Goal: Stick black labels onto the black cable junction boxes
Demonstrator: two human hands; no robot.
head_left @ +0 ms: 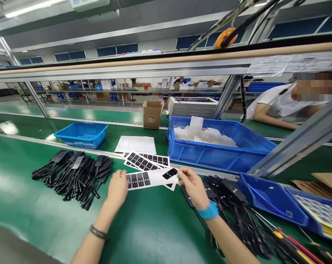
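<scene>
Over a glossy green worktop [152, 227], a person's left hand [118, 186] rests on one end of a smooth white strip [156, 178] of black rectangular labels [139, 179], its grip unclear. At the other end, the right hand [193, 187] pinches a thin, tilted black label [170, 173] near bundled black cables [233, 205].

Ahead of you, beyond a metal rail [127, 74], dark-blue windows [126, 49] line the pale far wall [168, 43]. A tube light [35, 8] glows at your upper left; a green workbench [154, 227] stretches before you.
</scene>
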